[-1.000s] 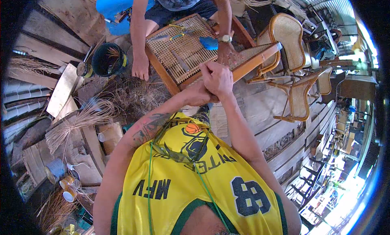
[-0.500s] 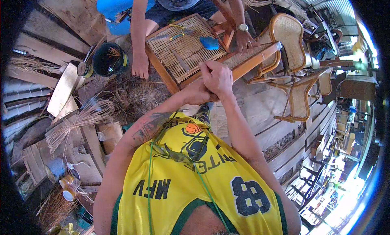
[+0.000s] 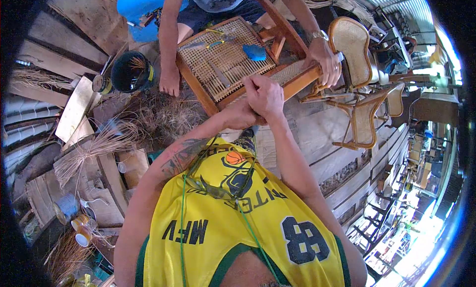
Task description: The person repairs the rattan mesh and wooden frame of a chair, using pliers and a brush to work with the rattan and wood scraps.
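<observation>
My left hand (image 3: pixel 240 113) and my right hand (image 3: pixel 266 97) are clasped in front of my waist, by the near edge of a wooden chair frame (image 3: pixel 302 86). My right hand is closed over the left one, whose fingers are mostly hidden beneath it. Just beyond them is a woven cane seat panel (image 3: pixel 233 44), with open slots at its near side. On it rest a pointed flat tool (image 3: pixel 219 73), yellow-handled pliers (image 3: pixel 218 41) and a blue piece of material (image 3: pixel 254 52).
A person sits opposite; their hand (image 3: pixel 325 61) grips the frame's right end, their other hand (image 3: pixel 169 80) hangs left. A dark bucket (image 3: pixel 119 76) and cane strands (image 3: pixel 99 153) lie left. Finished cane chairs (image 3: pixel 351 51) stand right. Spools (image 3: pixel 82 230) sit lower left.
The other person's hand on the right has moved from lying flat on the woven cane to gripping the frame's outer end. My hands stay clasped in nearly the same place.
</observation>
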A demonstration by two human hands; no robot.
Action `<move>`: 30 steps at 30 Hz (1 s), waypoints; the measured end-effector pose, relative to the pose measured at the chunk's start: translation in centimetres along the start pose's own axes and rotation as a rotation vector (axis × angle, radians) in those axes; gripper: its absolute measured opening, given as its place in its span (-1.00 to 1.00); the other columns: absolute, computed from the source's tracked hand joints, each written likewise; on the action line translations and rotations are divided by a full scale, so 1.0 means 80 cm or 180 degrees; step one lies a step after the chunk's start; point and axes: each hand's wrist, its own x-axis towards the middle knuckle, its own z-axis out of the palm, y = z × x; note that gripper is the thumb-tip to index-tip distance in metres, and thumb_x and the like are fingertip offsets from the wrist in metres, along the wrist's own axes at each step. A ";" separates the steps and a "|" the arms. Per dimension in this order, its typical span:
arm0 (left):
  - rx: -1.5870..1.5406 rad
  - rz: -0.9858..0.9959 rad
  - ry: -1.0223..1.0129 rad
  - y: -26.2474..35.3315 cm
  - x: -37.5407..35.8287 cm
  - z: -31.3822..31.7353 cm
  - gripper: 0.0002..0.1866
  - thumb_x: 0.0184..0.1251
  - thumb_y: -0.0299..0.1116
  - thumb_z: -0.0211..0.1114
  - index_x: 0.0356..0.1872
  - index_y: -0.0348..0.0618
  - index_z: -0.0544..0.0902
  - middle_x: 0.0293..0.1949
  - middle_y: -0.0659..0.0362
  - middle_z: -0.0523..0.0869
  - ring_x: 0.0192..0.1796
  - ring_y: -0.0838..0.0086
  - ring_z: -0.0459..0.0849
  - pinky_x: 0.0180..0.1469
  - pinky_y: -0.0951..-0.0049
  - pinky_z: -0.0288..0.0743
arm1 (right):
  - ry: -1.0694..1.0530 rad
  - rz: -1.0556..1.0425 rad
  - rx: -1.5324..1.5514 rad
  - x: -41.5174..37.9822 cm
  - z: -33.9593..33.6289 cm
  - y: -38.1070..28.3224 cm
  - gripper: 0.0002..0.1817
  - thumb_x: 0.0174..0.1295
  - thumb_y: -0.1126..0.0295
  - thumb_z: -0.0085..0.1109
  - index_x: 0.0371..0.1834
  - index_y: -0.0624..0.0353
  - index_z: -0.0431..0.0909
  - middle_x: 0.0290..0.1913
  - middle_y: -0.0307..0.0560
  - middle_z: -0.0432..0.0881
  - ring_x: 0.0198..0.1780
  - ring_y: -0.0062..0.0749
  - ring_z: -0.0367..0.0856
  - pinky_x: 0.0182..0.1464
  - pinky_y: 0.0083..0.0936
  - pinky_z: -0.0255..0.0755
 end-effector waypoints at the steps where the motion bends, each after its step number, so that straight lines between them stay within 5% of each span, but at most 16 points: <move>1: -0.0010 0.0004 0.0003 0.003 0.000 0.000 -0.43 -0.01 -0.52 0.52 0.12 -0.22 0.57 0.04 0.20 0.69 0.12 0.43 0.58 0.23 0.31 0.47 | -0.0002 -0.0011 0.0002 0.000 0.000 0.001 -0.71 0.25 0.17 0.22 -0.47 0.15 0.66 -0.42 0.07 0.68 -0.38 0.07 0.67 -0.34 -0.10 0.52; 4: 0.0174 0.0034 0.0007 0.004 0.000 0.001 -0.45 -0.01 -0.49 0.53 0.08 -0.24 0.59 0.03 0.14 0.70 0.12 0.38 0.60 0.22 0.29 0.48 | 0.0036 -0.0024 0.0011 0.000 -0.002 -0.004 -0.73 0.25 0.19 0.24 -0.47 0.16 0.65 -0.41 0.06 0.69 -0.38 0.06 0.66 -0.34 -0.11 0.52; 6: 0.0201 -0.0076 -0.0069 0.001 0.000 0.000 -0.52 0.07 -0.21 0.48 0.00 -0.24 0.66 -0.05 -0.03 0.75 0.04 0.18 0.67 0.13 0.23 0.49 | 0.0080 -0.0045 0.0020 0.001 -0.001 -0.005 -0.73 0.24 0.20 0.24 -0.46 0.16 0.65 -0.41 0.06 0.69 -0.38 0.06 0.66 -0.34 -0.11 0.52; 12: 0.1152 -0.0283 -0.0075 0.012 0.000 -0.007 -0.42 0.00 -0.11 0.53 0.05 -0.19 0.64 0.02 -0.02 0.72 0.14 0.17 0.63 0.21 0.22 0.46 | -0.0060 -0.0033 -0.0086 0.005 -0.003 -0.006 -0.78 0.26 0.24 0.25 -0.41 0.16 0.66 -0.42 0.07 0.68 -0.37 0.06 0.65 -0.33 -0.19 0.49; 15: 0.0839 -0.0336 -0.0388 0.016 0.005 -0.010 -0.32 -0.01 -0.14 0.51 0.16 -0.21 0.55 0.09 -0.07 0.69 0.17 0.11 0.62 0.23 0.20 0.45 | -0.0016 -0.0052 -0.0069 0.003 -0.001 -0.002 -0.80 0.29 0.30 0.24 -0.37 0.20 0.67 -0.43 0.06 0.68 -0.41 -0.08 0.67 -0.34 -0.27 0.51; 18: 0.0725 0.0083 0.0107 0.028 -0.004 -0.009 -0.14 -0.01 -0.17 0.48 0.36 -0.23 0.35 0.16 -0.16 0.63 0.18 0.02 0.60 0.26 0.17 0.43 | 0.0381 -0.0219 0.0572 -0.002 0.003 0.013 -0.82 0.35 0.37 0.18 -0.26 0.27 0.67 -0.37 -0.01 0.70 -0.35 -0.28 0.67 -0.27 -0.38 0.52; 20: 0.0996 0.0078 0.0134 0.025 0.000 -0.007 -0.06 -0.03 -0.20 0.47 0.42 -0.27 0.24 0.19 -0.20 0.59 0.21 -0.02 0.57 0.28 0.17 0.41 | 0.1545 0.0270 0.2041 -0.004 -0.001 0.018 -0.82 0.35 0.47 0.18 -0.04 0.27 0.61 -0.22 -0.10 0.67 -0.27 -0.32 0.65 -0.29 -0.38 0.51; 25: 0.1403 -0.0443 0.0057 0.043 -0.002 -0.006 0.03 -0.06 -0.26 0.44 0.48 -0.37 0.12 0.30 -0.27 0.46 0.31 -0.06 0.48 0.37 0.19 0.33 | 0.3084 0.1358 0.1936 -0.011 -0.032 0.105 -0.63 0.47 0.27 -0.01 0.16 0.33 0.48 -0.10 -0.07 0.63 -0.12 -0.32 0.61 -0.01 -0.31 0.50; 26: 0.1475 -0.0312 0.0086 0.030 0.000 -0.002 0.00 -0.06 -0.25 0.41 0.44 -0.42 0.15 0.33 -0.31 0.39 0.35 -0.07 0.43 0.40 0.19 0.30 | 0.3071 0.1338 0.1947 -0.018 -0.030 0.151 -0.63 0.47 0.27 -0.01 0.16 0.33 0.48 -0.10 -0.07 0.63 -0.12 -0.32 0.61 -0.01 -0.31 0.50; 28: 0.1566 -0.0163 0.0161 0.026 0.004 -0.004 -0.04 -0.05 -0.24 0.39 0.41 -0.47 0.18 0.36 -0.35 0.31 0.38 -0.08 0.39 0.43 0.19 0.26 | 0.2315 0.2857 0.3767 -0.030 -0.009 0.238 -0.47 0.48 0.05 -0.12 0.31 0.22 0.39 0.06 0.00 0.60 0.02 -0.24 0.59 0.14 -0.17 0.44; 29: 0.1520 -0.0163 0.0110 0.026 0.004 -0.004 -0.04 -0.05 -0.23 0.38 0.41 -0.47 0.18 0.36 -0.35 0.32 0.38 -0.07 0.38 0.43 0.20 0.26 | 0.2285 0.2846 0.3779 -0.033 0.002 0.249 -0.47 0.48 0.05 -0.12 0.31 0.22 0.39 0.06 0.00 0.60 0.02 -0.24 0.59 0.14 -0.17 0.44; 30: 0.1474 -0.0169 0.0061 0.029 0.002 -0.005 -0.04 -0.04 -0.23 0.38 0.41 -0.48 0.18 0.36 -0.34 0.33 0.38 -0.07 0.38 0.43 0.20 0.26 | 0.1500 0.2515 0.4455 -0.033 0.013 0.252 -0.34 0.39 -0.07 -0.03 0.38 0.17 0.33 0.26 0.01 0.46 0.25 -0.15 0.40 0.33 -0.18 0.26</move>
